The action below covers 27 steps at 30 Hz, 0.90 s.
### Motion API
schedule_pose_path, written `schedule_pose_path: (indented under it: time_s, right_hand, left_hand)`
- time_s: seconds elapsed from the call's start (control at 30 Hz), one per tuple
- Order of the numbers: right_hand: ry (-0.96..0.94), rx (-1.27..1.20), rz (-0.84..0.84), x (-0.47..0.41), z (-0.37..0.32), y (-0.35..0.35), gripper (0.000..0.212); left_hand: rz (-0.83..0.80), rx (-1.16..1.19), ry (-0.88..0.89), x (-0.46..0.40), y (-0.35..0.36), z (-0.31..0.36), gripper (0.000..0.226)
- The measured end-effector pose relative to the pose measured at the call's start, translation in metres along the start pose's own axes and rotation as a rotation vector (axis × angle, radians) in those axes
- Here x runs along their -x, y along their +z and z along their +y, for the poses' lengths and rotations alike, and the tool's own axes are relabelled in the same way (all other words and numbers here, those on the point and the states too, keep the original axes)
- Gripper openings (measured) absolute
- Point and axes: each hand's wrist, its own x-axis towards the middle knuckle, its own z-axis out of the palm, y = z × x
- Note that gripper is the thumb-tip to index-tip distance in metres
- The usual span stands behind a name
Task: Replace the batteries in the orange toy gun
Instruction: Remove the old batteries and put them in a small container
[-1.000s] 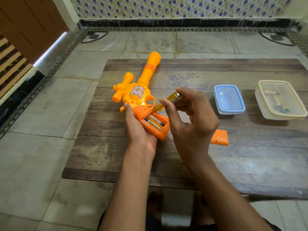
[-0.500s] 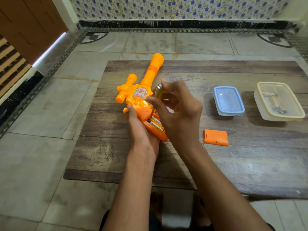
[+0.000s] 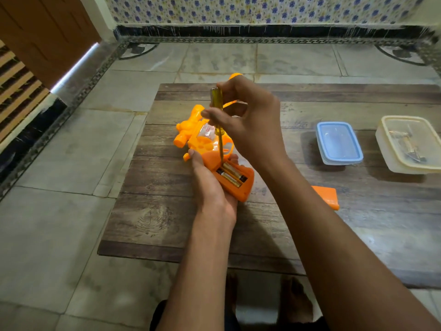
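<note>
While we hold things over the table (image 3: 167,211):
left hand (image 3: 212,187): fingers grip toy gun (image 3: 205,142)
right hand (image 3: 250,125): fingers pinch screwdriver (image 3: 217,115), tip at batteries (image 3: 230,174)

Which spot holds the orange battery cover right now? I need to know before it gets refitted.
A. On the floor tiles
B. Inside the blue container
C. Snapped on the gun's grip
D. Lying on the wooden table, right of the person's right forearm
D: the battery cover lies flat on the wooden table, while the toy gun shows its batteries in an uncovered compartment.
</note>
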Motion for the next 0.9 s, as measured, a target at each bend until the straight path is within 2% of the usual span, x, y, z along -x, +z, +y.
schedule_pose_path:
  time_s: [0.27,0.37,0.53,0.7,0.8,0.9]
  right_hand:
    - [0.222,0.035,-0.048,-0.019,0.006,0.006,0.029]
    - [0.262,-0.007,-0.018,-0.020,0.006,0.003,0.030]
    - [0.184,-0.098,0.089,-0.015,-0.004,-0.011,0.029]
    - [0.084,0.049,0.042,0.007,-0.006,-0.029,0.022]
    - [0.108,-0.064,0.033,0.024,-0.008,-0.028,0.020]
    - [0.070,-0.225,0.110,0.033,-0.018,-0.026,0.016]
  left_hand:
    - [0.008,-0.063,0.045,-0.001,0.000,-0.001,0.071]
    - [0.016,-0.047,0.035,-0.001,0.001,0.000,0.071]
    - [0.025,-0.039,0.033,0.001,0.001,0.003,0.067]
    - [0.018,-0.045,0.019,0.001,0.002,0.003,0.067]
    - [-0.008,-0.040,0.009,0.003,0.003,0.002,0.073]
    - [-0.011,-0.063,0.005,0.004,0.001,0.000,0.075]
